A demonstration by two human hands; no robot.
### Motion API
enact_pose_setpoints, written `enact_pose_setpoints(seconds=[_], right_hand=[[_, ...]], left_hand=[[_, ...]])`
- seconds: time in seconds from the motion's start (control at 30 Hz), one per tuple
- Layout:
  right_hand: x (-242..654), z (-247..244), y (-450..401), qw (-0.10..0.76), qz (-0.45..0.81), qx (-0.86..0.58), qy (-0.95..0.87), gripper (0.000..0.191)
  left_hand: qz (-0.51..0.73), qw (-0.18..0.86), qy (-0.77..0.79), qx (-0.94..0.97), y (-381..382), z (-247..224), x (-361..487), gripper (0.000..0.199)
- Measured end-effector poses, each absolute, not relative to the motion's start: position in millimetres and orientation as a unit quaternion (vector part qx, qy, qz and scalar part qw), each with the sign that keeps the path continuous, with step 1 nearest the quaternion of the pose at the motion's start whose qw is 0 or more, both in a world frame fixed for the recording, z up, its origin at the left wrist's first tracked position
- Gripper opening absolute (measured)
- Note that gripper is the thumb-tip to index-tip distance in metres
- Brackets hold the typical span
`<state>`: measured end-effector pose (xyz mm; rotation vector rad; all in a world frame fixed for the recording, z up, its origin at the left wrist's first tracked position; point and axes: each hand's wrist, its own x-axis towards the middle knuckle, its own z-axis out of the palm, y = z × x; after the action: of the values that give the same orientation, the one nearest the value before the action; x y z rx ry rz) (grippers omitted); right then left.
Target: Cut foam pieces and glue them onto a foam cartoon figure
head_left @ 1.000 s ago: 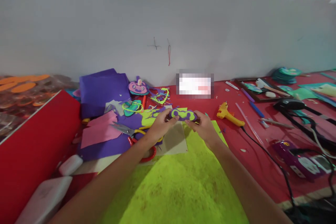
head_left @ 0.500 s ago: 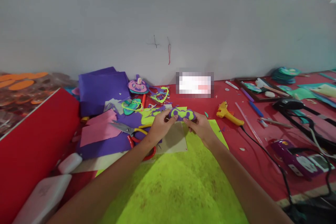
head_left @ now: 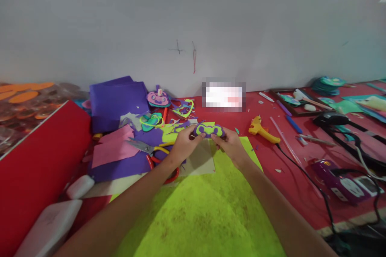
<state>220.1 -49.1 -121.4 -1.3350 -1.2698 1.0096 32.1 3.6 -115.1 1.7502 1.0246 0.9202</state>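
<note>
A small purple and yellow-green foam piece (head_left: pixel 208 130) is held up between both hands, above the yellow-green sheet (head_left: pixel 199 213). My left hand (head_left: pixel 187 142) pinches its left end, thumb on the front face. At the right end, my right hand (head_left: pixel 229 143) grips it with thumb and fingers. Scissors with yellow and red handles (head_left: pixel 149 148) lie left of my left hand, on pink (head_left: pixel 113 150) and purple foam. A beige sheet (head_left: pixel 200 158) lies below the hands. The back of the foam piece is hidden.
A yellow glue gun (head_left: pixel 262 130) with a black cord lies to the right, near a blue pen (head_left: pixel 294 125) and a purple device (head_left: pixel 340 182). Purple sheets (head_left: pixel 117 104) and foam scraps are at the back left. A red board (head_left: pixel 45 168) stands at the left edge.
</note>
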Motion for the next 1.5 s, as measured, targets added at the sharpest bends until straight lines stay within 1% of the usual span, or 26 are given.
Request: enact_pose_setpoints(seconds=[0.13, 0.37, 0.53, 0.67, 1.13, 1.2, 1.33, 1.5], right_hand=[[220.5, -122.2, -48.4, 0.493, 0.408, -0.551, -0.536, 0.032], [221.4, -123.6, -47.7, 0.486, 0.393, -0.56, -0.544, 0.027], [221.1, -122.2, -48.0, 0.486, 0.395, -0.558, -0.545, 0.028], [220.8, -120.5, -48.4, 0.488, 0.396, -0.554, -0.546, 0.031], [221.8, -126.2, -46.4, 0.501, 0.383, -0.541, -0.556, 0.026], [221.3, -124.8, -47.3, 0.504, 0.389, -0.542, -0.549, 0.025], [219.2, -123.3, -48.2, 0.513, 0.403, -0.534, -0.538, 0.025], [217.6, -126.1, -45.4, 0.506, 0.393, -0.537, -0.549, 0.028]], left_hand=[[0.375, 0.437, 0.409, 0.708, 4.7, -115.9, 31.5, 0.029], [0.38, 0.451, 0.4, 0.702, 4.2, -112.5, 32.4, 0.028], [0.377, 0.439, 0.411, 0.704, 2.8, -110.5, 32.3, 0.028], [0.374, 0.431, 0.416, 0.708, 3.1, -112.4, 31.5, 0.028], [0.372, 0.434, 0.407, 0.713, 1.9, -110.9, 32.3, 0.025], [0.384, 0.434, 0.398, 0.712, 1.8, -111.9, 32.9, 0.027], [0.409, 0.419, 0.381, 0.716, 2.4, -115.3, 33.3, 0.04], [0.422, 0.396, 0.355, 0.734, 1.9, -116.3, 31.6, 0.041]])
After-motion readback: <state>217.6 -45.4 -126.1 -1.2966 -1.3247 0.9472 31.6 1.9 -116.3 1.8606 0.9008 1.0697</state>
